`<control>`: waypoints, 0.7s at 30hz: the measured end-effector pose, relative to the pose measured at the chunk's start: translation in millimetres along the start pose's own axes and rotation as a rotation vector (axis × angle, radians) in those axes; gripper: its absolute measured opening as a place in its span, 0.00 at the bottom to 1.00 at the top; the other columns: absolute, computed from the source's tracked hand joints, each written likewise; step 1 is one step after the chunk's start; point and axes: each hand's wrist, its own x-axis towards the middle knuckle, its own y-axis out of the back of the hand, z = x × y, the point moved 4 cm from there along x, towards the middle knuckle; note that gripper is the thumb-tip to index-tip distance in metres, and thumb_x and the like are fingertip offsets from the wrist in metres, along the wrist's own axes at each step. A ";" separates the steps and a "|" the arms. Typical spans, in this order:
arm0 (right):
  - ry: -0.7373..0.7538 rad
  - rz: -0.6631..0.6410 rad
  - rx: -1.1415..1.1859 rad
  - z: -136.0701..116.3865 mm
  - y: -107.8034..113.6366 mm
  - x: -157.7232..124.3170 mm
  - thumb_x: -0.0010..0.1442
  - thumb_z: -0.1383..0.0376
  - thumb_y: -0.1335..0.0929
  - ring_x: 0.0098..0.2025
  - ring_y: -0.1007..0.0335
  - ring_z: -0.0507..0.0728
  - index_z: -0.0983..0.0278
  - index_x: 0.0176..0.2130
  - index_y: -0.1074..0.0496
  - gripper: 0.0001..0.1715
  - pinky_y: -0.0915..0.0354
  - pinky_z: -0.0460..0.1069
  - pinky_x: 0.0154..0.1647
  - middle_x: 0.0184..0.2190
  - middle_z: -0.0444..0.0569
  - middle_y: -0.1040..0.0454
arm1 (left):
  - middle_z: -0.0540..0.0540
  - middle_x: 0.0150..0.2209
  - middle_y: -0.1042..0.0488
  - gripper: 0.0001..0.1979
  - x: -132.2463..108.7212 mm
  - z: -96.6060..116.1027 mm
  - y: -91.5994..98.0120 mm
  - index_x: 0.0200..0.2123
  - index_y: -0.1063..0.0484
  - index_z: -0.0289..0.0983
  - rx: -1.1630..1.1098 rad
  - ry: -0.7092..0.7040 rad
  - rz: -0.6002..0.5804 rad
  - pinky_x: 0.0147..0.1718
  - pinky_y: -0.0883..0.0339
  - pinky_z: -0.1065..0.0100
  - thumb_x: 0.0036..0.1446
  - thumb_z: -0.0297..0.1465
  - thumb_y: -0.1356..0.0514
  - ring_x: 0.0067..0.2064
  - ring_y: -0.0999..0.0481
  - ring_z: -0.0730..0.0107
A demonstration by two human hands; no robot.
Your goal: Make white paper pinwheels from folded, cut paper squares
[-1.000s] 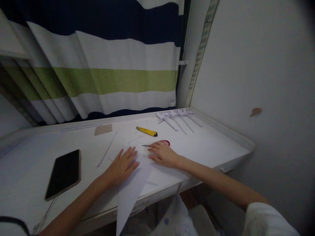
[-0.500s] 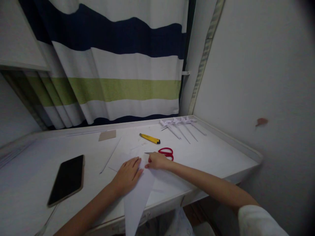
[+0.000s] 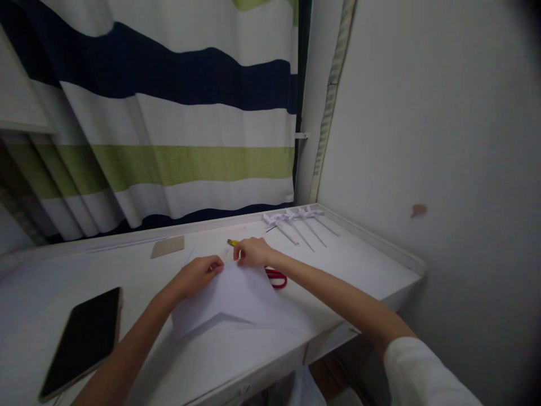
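A sheet of white paper (image 3: 236, 293) with a crease hangs between both hands over the desk, its top edge pinched. My left hand (image 3: 198, 275) is closed on the upper left part of that edge. A little further right, my right hand (image 3: 252, 251) pinches the same edge, fingers curled down. Red-handled scissors (image 3: 276, 278) lie behind the paper, below my right wrist; their blades are hidden. Just past my right fingers shows the tip of a yellow utility knife (image 3: 232, 242), the rest of it covered by the hand.
A dark tablet (image 3: 84, 338) lies at the left beside my left forearm. A brown card piece (image 3: 168, 247) rests near the back ledge. Several white paper pinwheel-like shapes on sticks (image 3: 302, 223) lie at the back right, by the wall. A striped curtain (image 3: 190, 163) hangs behind the desk.
Both hands have gone from pressing on the folded paper to lifting it by its far edge, and it has opened out wider. The view has shifted somewhat to the right.
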 end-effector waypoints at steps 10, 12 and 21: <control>0.140 0.500 -0.271 -41.2 76.2 -5.3 0.58 0.67 0.42 0.41 0.38 0.59 0.65 0.34 0.29 0.13 0.48 0.54 0.40 0.35 0.51 0.27 | 0.41 0.35 0.26 0.16 5.7 32.3 63.1 0.36 0.31 0.35 0.340 0.108 0.426 0.35 0.41 0.61 0.58 0.33 0.57 0.37 0.29 0.56; 0.142 0.560 -0.288 -44.1 84.1 -7.9 0.58 0.68 0.43 0.41 0.39 0.59 0.66 0.34 0.30 0.14 0.50 0.54 0.41 0.35 0.51 0.27 | 0.42 0.34 0.26 0.15 6.1 38.8 72.5 0.36 0.32 0.35 0.472 0.094 0.507 0.35 0.42 0.61 0.58 0.32 0.56 0.36 0.29 0.57; 0.145 0.937 -0.291 -46.0 87.0 1.4 0.57 0.69 0.40 0.37 0.41 0.57 0.65 0.32 0.31 0.10 0.51 0.54 0.43 0.29 0.47 0.28 | 0.45 0.28 0.28 0.09 5.7 39.4 87.8 0.35 0.32 0.36 0.761 0.044 0.792 0.34 0.47 0.59 0.56 0.27 0.52 0.32 0.32 0.59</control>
